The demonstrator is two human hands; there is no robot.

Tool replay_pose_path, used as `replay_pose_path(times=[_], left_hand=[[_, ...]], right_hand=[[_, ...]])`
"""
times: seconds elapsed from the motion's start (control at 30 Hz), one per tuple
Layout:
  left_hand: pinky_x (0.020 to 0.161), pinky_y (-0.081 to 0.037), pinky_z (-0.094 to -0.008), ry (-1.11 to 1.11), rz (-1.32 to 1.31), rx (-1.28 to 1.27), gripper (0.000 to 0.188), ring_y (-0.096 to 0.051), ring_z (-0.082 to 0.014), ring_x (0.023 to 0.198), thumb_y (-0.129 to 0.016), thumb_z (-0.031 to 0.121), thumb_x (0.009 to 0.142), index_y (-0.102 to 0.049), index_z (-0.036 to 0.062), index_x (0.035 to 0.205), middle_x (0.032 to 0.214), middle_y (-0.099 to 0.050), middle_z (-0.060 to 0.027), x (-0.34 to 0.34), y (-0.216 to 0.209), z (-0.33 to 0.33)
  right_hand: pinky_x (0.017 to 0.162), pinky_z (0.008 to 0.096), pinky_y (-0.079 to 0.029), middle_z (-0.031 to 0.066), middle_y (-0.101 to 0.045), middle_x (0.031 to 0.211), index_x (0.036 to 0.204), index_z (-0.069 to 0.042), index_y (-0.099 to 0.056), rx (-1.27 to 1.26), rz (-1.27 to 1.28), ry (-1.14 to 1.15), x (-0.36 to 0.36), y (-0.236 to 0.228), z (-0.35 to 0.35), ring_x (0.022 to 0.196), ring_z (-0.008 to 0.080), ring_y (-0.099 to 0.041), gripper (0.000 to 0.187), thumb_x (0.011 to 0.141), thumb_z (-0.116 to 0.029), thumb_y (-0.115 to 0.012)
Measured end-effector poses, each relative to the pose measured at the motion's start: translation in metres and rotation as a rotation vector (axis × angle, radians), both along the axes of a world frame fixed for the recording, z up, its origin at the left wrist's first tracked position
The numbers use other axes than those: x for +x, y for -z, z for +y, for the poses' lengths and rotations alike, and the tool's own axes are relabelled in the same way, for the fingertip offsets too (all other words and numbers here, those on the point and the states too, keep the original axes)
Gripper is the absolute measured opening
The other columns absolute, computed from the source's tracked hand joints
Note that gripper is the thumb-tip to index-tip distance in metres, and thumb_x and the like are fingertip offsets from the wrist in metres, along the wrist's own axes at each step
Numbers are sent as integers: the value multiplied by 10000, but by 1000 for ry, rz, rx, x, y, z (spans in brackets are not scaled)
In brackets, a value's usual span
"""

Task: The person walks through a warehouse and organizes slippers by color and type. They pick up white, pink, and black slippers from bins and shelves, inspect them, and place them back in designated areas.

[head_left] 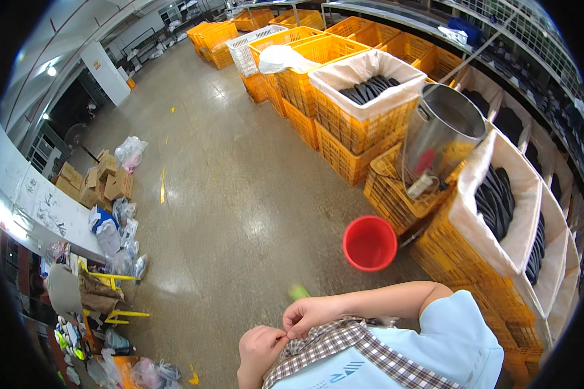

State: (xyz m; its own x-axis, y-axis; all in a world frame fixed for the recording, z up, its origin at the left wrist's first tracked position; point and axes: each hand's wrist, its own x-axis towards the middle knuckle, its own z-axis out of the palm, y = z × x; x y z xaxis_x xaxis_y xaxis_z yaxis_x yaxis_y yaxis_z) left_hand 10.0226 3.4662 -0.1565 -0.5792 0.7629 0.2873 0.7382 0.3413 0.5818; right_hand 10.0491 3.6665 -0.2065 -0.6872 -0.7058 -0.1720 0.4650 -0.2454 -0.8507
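My left hand (259, 350) and my right hand (307, 316) meet in front of my waist, at the edge of the brown-and-white checked apron (318, 350) over my light blue shirt. The fingers of both hands are closed in a pinch, tips almost touching. Whatever lies between them is too small or hidden to make out. Beyond my right forearm, a red bucket (370, 264) stands on the floor. A blurred green patch shows on the floor just past my right hand.
Yellow crates (353, 155) are stacked along the right, some lined with white cloth (525, 240) and holding dark strips (496, 204). A metal drum (428, 139) sits on one crate. At left are cardboard boxes (118, 185), plastic bags (130, 152) and a person (63, 292) beside a yellow frame (113, 277).
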Motion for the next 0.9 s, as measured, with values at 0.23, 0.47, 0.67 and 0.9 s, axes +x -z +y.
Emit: replay_pose_path(times=[0.23,0.47,0.67,0.9], left_hand=[[493,-422,-308,31,-205,111,242,-554,-211,546,-787,137,689,-565,56,638,610,-571,-70,-251,23,85],[502,-399,-304,96,-211,174,298,-489,-214,525,-721,70,747,-460,48,605,571,-487,-65,-500,22,238],[549,-427,-294,284,-305,99,224,-539,-164,576,-642,150,841,-563,23,675,610,-544,-63,-661,52,397],[655,-495,-289,46,-851,200,277,-596,-178,805,-472,26,893,-469,54,1168,1040,-561,-77,-854,114,551]], right_hand=[[652,197,-474,4,-596,822,920,-36,-596,-157,-223,165,-215,12,90,739,71,-567,105,858,-100,-652],[573,229,-455,2,-544,714,802,-86,-509,51,-268,1066,-329,26,256,642,97,-535,143,857,-82,-641],[637,264,-488,24,-565,779,926,-58,-541,-99,-515,1294,-390,78,363,662,129,-561,102,862,-56,-621],[584,244,-438,13,-550,779,1009,-53,-540,-87,-478,1541,-484,68,461,623,105,-507,124,890,-67,-570]])
